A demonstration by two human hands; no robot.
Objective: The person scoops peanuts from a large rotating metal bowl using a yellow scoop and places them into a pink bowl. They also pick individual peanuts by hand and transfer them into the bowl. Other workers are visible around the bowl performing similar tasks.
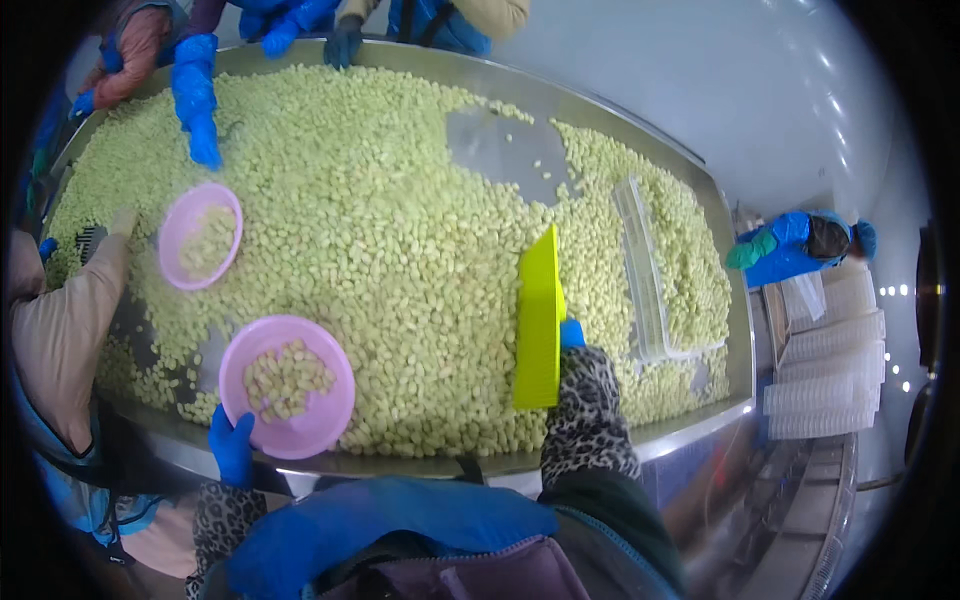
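My left hand [232,446] wears a blue glove and grips the near left rim of a pink plastic bowl [304,441]. Pale green oval pieces, beans or small fruits, lie in the bottom of this bowl. My right hand [572,334], also blue-gloved and partly hidden, is closed around the handle of a yellow-green plastic scoop [537,330]. The scoop stands tilted against a broad heap of the same pale green pieces [420,262]; whether it holds any is hidden. The heap spreads over a large metal sorting table [491,142] with raised sides.
A second pink bowl [174,232] with pieces rests farther left. Right of the scoop, a clear plastic crate [643,277] lies among the pieces. Co-workers' hands, one a blue-gloved hand [204,142], reach in from left and far sides. Stacked clear crates [821,382] stand beyond the right end, near another person [787,244].
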